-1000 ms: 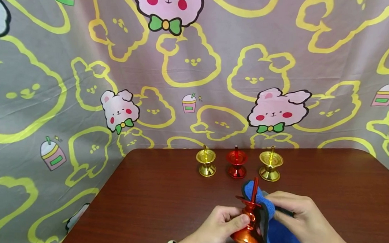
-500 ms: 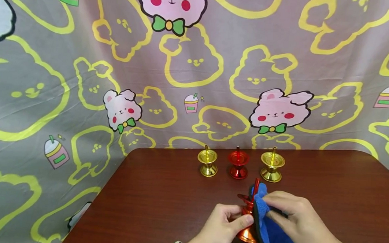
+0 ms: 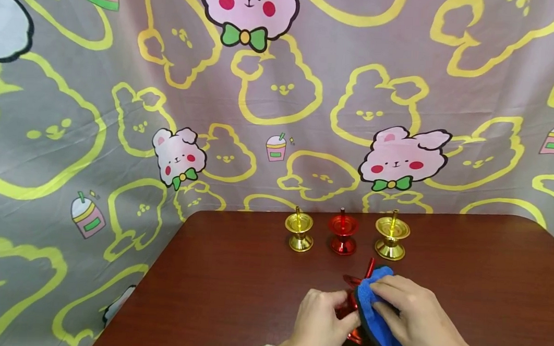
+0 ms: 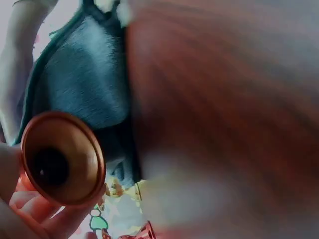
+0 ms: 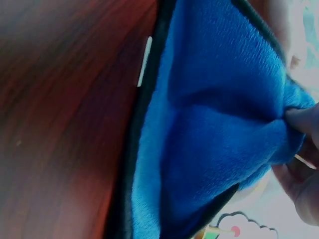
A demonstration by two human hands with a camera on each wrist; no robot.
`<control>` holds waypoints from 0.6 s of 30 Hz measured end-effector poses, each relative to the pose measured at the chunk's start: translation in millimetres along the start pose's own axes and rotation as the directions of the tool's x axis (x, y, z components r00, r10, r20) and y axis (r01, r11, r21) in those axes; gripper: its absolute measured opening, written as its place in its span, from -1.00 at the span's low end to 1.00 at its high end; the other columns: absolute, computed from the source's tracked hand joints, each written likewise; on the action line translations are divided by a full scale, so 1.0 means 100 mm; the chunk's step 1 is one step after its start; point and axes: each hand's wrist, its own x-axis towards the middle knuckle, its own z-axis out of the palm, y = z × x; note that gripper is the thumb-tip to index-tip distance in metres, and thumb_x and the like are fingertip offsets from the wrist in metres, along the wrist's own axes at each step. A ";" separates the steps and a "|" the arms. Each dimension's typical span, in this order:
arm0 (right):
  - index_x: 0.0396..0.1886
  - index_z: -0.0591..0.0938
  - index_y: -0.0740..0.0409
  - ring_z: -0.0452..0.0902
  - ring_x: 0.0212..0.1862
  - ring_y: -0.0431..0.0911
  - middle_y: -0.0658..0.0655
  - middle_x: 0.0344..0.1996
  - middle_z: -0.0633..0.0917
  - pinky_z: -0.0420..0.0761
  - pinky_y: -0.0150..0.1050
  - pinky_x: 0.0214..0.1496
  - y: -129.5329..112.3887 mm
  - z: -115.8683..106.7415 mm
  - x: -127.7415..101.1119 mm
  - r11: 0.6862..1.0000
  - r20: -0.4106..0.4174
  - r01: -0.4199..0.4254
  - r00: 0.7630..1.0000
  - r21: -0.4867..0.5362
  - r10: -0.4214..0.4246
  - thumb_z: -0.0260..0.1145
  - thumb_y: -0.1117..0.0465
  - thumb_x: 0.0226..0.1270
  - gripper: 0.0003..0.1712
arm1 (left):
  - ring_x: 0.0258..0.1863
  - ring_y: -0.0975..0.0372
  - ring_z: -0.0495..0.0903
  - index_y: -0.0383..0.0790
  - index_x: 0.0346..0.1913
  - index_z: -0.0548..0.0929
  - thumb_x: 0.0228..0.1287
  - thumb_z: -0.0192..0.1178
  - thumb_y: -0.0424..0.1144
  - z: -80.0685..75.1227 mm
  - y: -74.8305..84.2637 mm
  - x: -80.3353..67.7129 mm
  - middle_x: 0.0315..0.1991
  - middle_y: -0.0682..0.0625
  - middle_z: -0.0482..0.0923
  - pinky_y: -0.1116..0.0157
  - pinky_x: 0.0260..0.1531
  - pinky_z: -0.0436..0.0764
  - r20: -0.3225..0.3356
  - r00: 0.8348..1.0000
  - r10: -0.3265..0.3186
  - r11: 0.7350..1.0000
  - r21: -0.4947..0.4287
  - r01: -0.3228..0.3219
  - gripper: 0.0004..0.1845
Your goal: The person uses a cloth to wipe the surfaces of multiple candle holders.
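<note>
A shiny red candle holder, with a thin spike on top, is gripped around its middle by my left hand. It tilts, and the left wrist view looks into its hollow base. My right hand pinches a blue cloth with dark edging and holds it against the holder's right side, covering part of the dish. In the right wrist view the cloth hangs down from the pinching fingers.
Behind the hands, a gold candle holder, a red one and another gold one stand in a row on the brown table. A patterned curtain hangs behind the table's far edge.
The red candle holder has turned and tilted in my left hand, its spike now leaning right. My right hand and the cloth have shifted slightly left over its side.
</note>
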 end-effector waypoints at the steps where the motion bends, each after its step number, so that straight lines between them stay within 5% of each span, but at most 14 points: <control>1: -0.18 0.77 0.11 0.62 -0.21 -0.20 -0.09 -0.23 0.71 0.53 -0.57 -0.07 0.01 -0.01 0.00 0.999 -0.009 -0.001 1.000 0.040 0.002 -0.04 -0.20 0.55 -0.39 | -0.61 0.62 0.40 0.05 -0.48 0.69 0.08 0.46 -0.18 -0.02 0.00 0.01 -0.64 0.37 0.54 0.59 -0.52 0.38 0.044 0.998 -0.043 0.996 -0.079 0.047 -0.88; 2: -0.16 0.77 0.11 0.63 -0.19 -0.22 -0.08 -0.22 0.72 0.53 -0.57 -0.06 0.03 -0.02 0.00 0.996 -0.012 -0.002 1.000 0.085 0.004 -0.01 -0.18 0.54 -0.43 | -0.57 0.62 0.44 0.00 -0.41 0.71 0.13 0.46 -0.17 -0.05 0.00 0.03 -0.57 0.36 0.59 0.59 -0.51 0.42 0.097 0.992 -0.082 0.980 -0.176 0.098 -0.90; 4: -0.10 0.77 0.12 0.65 -0.13 -0.24 -0.05 -0.17 0.73 0.53 -0.56 -0.04 0.05 -0.06 0.02 0.983 -0.018 -0.015 1.000 0.182 0.018 0.14 -0.05 0.52 -0.59 | -0.48 0.58 0.53 -0.13 -0.28 0.74 0.23 0.42 -0.16 -0.11 0.00 0.07 -0.43 0.27 0.67 0.55 -0.44 0.52 0.205 0.968 -0.142 0.902 -0.377 0.212 -0.87; 6: -0.06 0.76 0.15 0.65 -0.07 -0.26 -0.01 -0.14 0.75 0.55 -0.54 -0.03 0.05 -0.12 0.05 0.963 -0.017 -0.032 0.999 0.269 0.038 0.34 0.22 0.42 -0.81 | -0.40 0.50 0.58 -0.31 -0.18 0.71 0.34 0.35 -0.19 -0.18 -0.01 0.10 -0.35 0.08 0.70 0.49 -0.35 0.58 0.303 0.941 -0.150 0.777 -0.552 0.302 -0.79; 9: -0.01 0.74 0.19 0.65 -0.01 -0.25 0.04 -0.09 0.75 0.58 -0.47 -0.01 0.01 -0.24 0.12 0.915 0.030 -0.114 0.993 0.388 0.111 0.43 0.62 0.07 -0.52 | -0.33 0.43 0.61 -0.54 -0.07 0.64 0.48 0.20 -0.18 -0.25 -0.02 0.10 -0.26 -0.27 0.67 0.45 -0.25 0.60 0.389 0.918 -0.081 0.597 -0.719 0.357 -0.64; 10: 0.00 0.74 0.21 0.65 0.01 -0.24 0.06 -0.08 0.75 0.58 -0.45 0.00 -0.01 -0.27 0.14 0.899 0.048 -0.145 0.989 0.412 0.138 0.43 0.71 -0.05 -0.41 | -0.32 0.42 0.61 -0.60 -0.04 0.61 0.51 0.15 -0.16 -0.27 -0.01 0.10 -0.24 -0.33 0.65 0.44 -0.23 0.60 0.407 0.911 -0.058 0.545 -0.752 0.371 -0.58; 14: 0.04 0.72 0.18 0.65 0.04 -0.19 0.04 -0.03 0.74 0.60 -0.39 0.02 -0.07 -0.37 0.17 0.854 0.130 -0.255 0.967 0.454 0.219 0.38 0.69 0.06 -0.44 | -0.24 0.41 0.62 -0.77 0.10 0.42 0.55 0.08 -0.05 -0.28 0.02 0.07 -0.22 -0.10 0.68 0.42 -0.14 0.60 0.488 0.873 0.005 0.346 -0.820 0.456 -0.36; 18: 0.07 0.71 0.17 0.65 0.03 -0.15 0.06 -0.01 0.73 0.61 -0.38 0.02 -0.07 -0.37 0.15 0.831 0.160 -0.275 0.961 0.483 0.225 0.34 0.66 0.15 -0.47 | -0.21 0.41 0.64 -0.83 0.20 0.27 0.53 0.11 -0.04 -0.26 0.04 0.03 -0.22 0.19 0.66 0.40 -0.10 0.60 0.548 0.836 0.025 0.204 -0.822 0.532 -0.26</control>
